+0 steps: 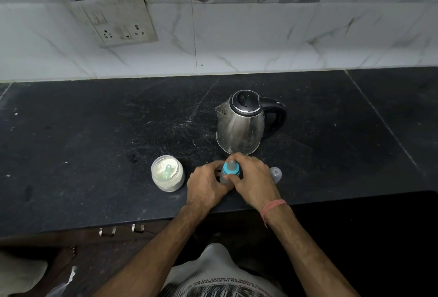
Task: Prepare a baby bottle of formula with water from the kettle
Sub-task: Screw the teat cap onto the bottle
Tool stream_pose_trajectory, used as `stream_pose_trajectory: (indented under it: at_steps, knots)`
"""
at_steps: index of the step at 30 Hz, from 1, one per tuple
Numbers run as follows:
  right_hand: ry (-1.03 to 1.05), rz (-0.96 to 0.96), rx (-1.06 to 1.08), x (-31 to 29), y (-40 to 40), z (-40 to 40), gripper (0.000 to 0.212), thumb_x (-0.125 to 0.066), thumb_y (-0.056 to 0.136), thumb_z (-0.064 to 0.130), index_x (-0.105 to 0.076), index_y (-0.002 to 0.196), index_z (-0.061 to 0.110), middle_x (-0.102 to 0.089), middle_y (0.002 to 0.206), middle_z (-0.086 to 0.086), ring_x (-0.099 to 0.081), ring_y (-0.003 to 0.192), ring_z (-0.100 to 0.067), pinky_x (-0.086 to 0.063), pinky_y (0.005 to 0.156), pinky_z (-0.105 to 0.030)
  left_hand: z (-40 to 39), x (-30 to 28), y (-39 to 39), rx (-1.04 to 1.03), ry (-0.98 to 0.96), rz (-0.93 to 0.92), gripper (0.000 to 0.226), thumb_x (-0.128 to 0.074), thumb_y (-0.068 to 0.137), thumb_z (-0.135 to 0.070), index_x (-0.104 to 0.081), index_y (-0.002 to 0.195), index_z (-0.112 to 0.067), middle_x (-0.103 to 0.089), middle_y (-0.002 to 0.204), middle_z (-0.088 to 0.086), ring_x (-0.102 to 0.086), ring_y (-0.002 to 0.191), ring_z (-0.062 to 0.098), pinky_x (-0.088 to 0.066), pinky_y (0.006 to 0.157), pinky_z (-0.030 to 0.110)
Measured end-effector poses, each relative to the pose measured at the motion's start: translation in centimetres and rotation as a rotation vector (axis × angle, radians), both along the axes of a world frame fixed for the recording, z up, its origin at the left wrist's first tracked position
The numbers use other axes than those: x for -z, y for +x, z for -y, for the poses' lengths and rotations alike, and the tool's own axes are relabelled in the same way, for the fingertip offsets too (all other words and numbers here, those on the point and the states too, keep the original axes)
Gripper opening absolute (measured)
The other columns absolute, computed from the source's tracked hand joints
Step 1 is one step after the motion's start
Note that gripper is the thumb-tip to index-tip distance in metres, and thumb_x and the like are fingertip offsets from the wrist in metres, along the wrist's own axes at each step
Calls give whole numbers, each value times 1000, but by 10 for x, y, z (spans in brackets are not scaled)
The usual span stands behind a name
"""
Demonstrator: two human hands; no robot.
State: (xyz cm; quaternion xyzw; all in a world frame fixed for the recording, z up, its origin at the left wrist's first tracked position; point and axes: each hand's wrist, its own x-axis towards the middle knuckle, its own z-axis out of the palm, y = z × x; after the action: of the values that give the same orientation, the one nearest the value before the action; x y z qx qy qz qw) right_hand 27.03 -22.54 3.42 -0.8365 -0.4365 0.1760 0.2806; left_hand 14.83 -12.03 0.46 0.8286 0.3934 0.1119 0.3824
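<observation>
A baby bottle with a blue collar and clear teat (230,168) stands upright on the black counter (94,142), just in front of the steel kettle (241,123). My left hand (205,186) grips the bottle's body from the left. My right hand (252,178) curls its fingers round the blue collar at the top. The bottle's body is mostly hidden by my hands. An open jar of white formula powder (167,173) with a pale scoop in it stands to the left of my hands. The bottle's clear cap (276,174) lies on the counter to the right.
The kettle's lid is down, its spout points left and its black handle right. A switch and socket plate (118,22) hangs on the tiled wall. The counter's front edge runs just under my wrists, with drawer handles (122,230) below.
</observation>
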Motion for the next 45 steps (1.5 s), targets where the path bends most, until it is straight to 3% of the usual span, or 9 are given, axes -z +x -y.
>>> stream_pose_trajectory:
  at_steps: [3, 7, 11, 16, 20, 24, 31, 37, 45]
  knots:
    - [18, -22, 11, 2, 0, 1, 33, -87, 92, 31, -66, 117, 34, -72, 116, 16, -63, 112, -6, -54, 101, -29, 0, 2, -1, 6, -9, -7, 54, -84, 80, -59, -77, 131, -43, -82, 105, -20, -74, 96, -2, -63, 89, 33]
    - [6, 33, 0, -1, 1, 0, 36, -90, 88, 34, -66, 115, 33, -71, 114, 14, -61, 110, -8, -52, 99, -29, 0, 3, -1, -2, -14, -5, 62, -71, 72, -69, -77, 129, -45, -81, 103, -22, -74, 94, -4, -64, 89, 33]
    - [-15, 101, -15, -2, 1, -3, 40, -90, 85, 43, -64, 114, 33, -67, 110, 14, -59, 108, -8, -54, 97, -31, 1, 4, 0, -12, -4, -28, 53, -83, 80, -53, -76, 131, -44, -82, 106, -20, -72, 92, -1, -63, 89, 34]
    - [18, 79, 48, 0, -4, -3, 49, -90, 81, 56, -57, 108, 30, -61, 107, 12, -63, 99, -11, -59, 88, -33, 2, 6, 0, -19, -8, 0, 63, -70, 72, -66, -76, 131, -45, -83, 111, -20, -77, 103, 5, -65, 93, 41]
    - [-6, 98, 65, 0, -5, -4, 55, -90, 79, 61, -54, 107, 30, -61, 109, 11, -65, 99, -12, -60, 88, -36, 1, 11, 1, -18, 1, 1, 64, -72, 72, -66, -75, 133, -45, -83, 113, -19, -78, 105, 7, -65, 94, 41]
    - [-50, 132, 84, -2, -5, -3, 60, -91, 77, 63, -53, 110, 30, -65, 111, 10, -67, 100, -13, -59, 90, -37, -1, 9, 1, -8, 10, -15, 52, -87, 83, -44, -77, 134, -41, -84, 113, -15, -78, 106, 7, -64, 95, 36]
    - [-46, 92, 80, -3, -7, -5, 51, -93, 82, 46, -51, 105, 28, -65, 108, 11, -66, 101, -12, -60, 89, -37, -2, 12, 1, -4, 18, -26, 49, -87, 87, -36, -77, 135, -39, -83, 115, -15, -76, 98, 4, -65, 94, 38]
    - [8, 77, 120, 1, -9, -4, 50, -94, 80, 45, -51, 100, 27, -65, 99, 12, -65, 93, -11, -59, 83, -38, -3, 11, 1, 6, 27, -24, 48, -86, 87, -39, -78, 135, -37, -83, 115, -14, -76, 100, 5, -64, 95, 37]
    - [-2, 14, 81, -2, -2, -6, 48, -96, 79, 37, -56, 103, 28, -70, 104, 12, -68, 99, -8, -62, 88, -37, -5, 13, 1, 16, 18, -24, 50, -89, 85, -43, -78, 134, -36, -83, 113, -13, -76, 100, 5, -63, 93, 35]
